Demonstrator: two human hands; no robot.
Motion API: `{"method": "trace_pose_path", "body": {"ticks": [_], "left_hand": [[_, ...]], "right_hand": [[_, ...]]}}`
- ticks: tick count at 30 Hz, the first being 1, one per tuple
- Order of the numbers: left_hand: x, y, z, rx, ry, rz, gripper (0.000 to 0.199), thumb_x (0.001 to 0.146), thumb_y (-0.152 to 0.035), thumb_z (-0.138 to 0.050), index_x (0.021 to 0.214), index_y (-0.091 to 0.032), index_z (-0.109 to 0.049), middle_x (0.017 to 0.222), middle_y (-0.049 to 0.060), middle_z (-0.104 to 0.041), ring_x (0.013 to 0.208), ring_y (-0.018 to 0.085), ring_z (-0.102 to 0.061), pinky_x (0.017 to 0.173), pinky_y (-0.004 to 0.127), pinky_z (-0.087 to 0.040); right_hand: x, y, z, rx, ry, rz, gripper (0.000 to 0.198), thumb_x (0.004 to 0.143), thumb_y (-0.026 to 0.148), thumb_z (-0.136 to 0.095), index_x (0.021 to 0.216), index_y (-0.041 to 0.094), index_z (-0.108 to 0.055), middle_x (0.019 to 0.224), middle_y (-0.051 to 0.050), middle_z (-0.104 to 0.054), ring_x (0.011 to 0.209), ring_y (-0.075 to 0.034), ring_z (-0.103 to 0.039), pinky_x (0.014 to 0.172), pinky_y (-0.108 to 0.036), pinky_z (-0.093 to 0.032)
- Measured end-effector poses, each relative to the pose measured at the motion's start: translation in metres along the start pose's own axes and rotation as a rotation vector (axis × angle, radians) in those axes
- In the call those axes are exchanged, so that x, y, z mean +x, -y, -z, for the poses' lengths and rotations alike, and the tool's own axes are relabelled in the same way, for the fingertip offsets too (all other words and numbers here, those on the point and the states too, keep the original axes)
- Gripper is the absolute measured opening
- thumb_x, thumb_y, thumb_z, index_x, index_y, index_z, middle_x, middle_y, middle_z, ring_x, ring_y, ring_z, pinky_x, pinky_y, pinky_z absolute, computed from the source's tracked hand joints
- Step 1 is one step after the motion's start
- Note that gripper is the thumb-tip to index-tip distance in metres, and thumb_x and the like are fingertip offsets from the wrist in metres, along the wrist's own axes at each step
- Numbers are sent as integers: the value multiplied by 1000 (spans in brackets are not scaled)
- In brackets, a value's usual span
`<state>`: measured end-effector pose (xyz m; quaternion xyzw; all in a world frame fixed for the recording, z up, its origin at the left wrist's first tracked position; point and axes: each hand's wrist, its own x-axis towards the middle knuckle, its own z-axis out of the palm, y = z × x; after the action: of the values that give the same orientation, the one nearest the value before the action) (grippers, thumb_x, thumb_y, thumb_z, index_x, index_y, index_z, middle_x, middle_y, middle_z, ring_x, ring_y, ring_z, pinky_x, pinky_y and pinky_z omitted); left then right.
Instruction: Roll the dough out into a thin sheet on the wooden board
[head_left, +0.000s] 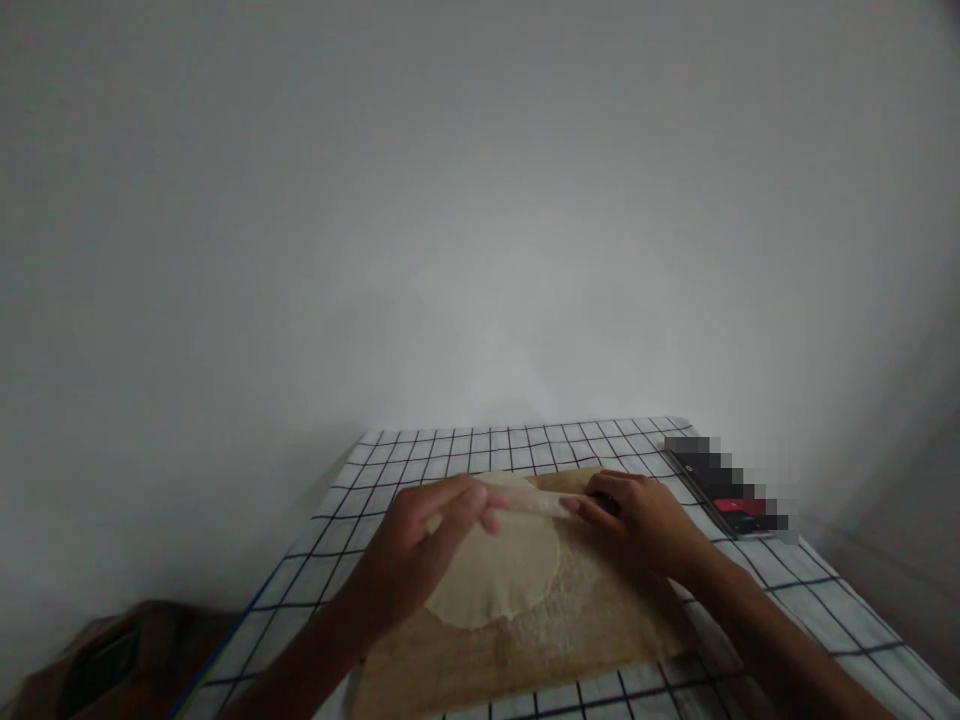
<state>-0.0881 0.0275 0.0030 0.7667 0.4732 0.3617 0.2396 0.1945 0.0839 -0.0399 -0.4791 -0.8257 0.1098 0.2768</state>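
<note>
Reaching over a wooden board (427,675) in the head camera's view, a person's two bare hands meet at a pale rolling pin (532,501), which lies across the far part of a flat, rounded sheet of dough (502,575). The right hand (645,512) curls around the pin's right end, thumb along the near side; the left hand (431,520) lies over the other end with its fingers fairly straight, and whether they close on the wood cannot be told. The dough rests on the left part of the board, with loose flour (555,615) scattered beside it. It looks soft, light and limp, likely to stretch or tear if pinched at one edge, and is best lifted with spread palms beneath it; the pin should be stiff and easy to handle, held near its ends, though flour may make it slippery. Hidden are the pin's left tip and part of the dough's left rim, both behind the left hand. Both forearms run out of frame, and the light is dim. On the checked cloth (330,545) at right, a dark object with a red patch (716,490) is pixelated beyond recognition; a brown shape (112,655) at lower left is cut off and unclear.
</note>
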Motion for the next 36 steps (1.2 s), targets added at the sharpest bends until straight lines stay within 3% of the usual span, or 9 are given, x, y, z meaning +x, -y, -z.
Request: {"method": "trace_pose_path", "body": {"ticks": [2, 5, 11, 16, 21, 24, 27, 31, 36], "left_hand": [[13, 4, -11, 194, -95, -84, 35, 102, -42, -39, 107, -25, -69, 110, 2, -72, 105, 20, -64, 96, 38, -50], [29, 19, -36, 407, -17, -170, 35, 103, -35, -35, 124, -26, -61, 130, 3, -65, 127, 22, -53, 112, 46, -37], [45, 45, -57, 654, -35, -134, 41, 103, -39, -33, 137, -24, -52, 149, 8, -50, 146, 31, -31, 119, 64, -14], [61, 56, -57, 667, -56, -103, 39, 104, -37, -33, 130, -20, -57, 141, 11, -57, 142, 35, -37, 116, 67, -18], [65, 60, -58, 679, -64, -89, 37, 103, -36, -34, 128, -22, -57, 137, 10, -60, 141, 35, -38, 115, 67, -20], [65, 61, -57, 683, -59, -78, 35, 103, -35, -34, 125, -23, -59, 134, 9, -62, 139, 34, -41, 114, 66, -24], [66, 63, -58, 686, -61, -62, 34, 102, -35, -33, 122, -24, -60, 130, 8, -65, 137, 34, -44, 112, 64, -27], [67, 66, -60, 698, -70, -48, 34, 102, -33, -34, 123, -24, -59, 132, 8, -64, 137, 33, -43, 114, 64, -24], [60, 63, -63, 715, -70, -47, 38, 101, -34, -35, 129, -21, -57, 138, 11, -60, 140, 34, -40, 115, 64, -23]], "right_hand": [[-1, 8, -2, -11, 41, 25, 42, 95, 61, -49, 78, 27, -67, 79, -2, -69, 67, -18, -59, 59, -30, -33], [-1, 13, -4, -13, 90, 39, 42, 94, 61, -50, 78, 27, -69, 75, -3, -67, 67, -19, -59, 60, -31, -34], [9, 3, -13, -160, 0, 60, 40, 104, 43, -33, 96, 25, -68, 92, -8, -66, 89, -23, -59, 82, -36, -42], [23, -9, -23, -221, 9, 58, 42, 105, 39, -27, 123, 24, -62, 124, -9, -62, 116, -25, -55, 99, -40, -39], [51, -24, -26, -177, 211, 56, 45, 106, 43, -25, 117, 23, -64, 119, -10, -66, 112, -24, -60, 96, -39, -44], [68, -31, -30, -198, 247, 59, 39, 105, 44, -32, 115, 25, -65, 117, -9, -68, 115, -26, -58, 98, -44, -43], [77, -35, -34, -232, 255, 56, 32, 101, 45, -44, 122, 30, -63, 131, -9, -63, 129, -32, -48, 105, -57, -37], [80, -34, -39, -251, 262, 7, 41, 102, 49, -39, 134, 32, -56, 152, -7, -46, 147, -36, -24, 112, -68, -21], [69, -31, -39, -238, 303, -86, 54, 103, 52, -27, 147, 26, -45, 159, -11, -34, 149, -37, -20, 112, -69, -22]]}}
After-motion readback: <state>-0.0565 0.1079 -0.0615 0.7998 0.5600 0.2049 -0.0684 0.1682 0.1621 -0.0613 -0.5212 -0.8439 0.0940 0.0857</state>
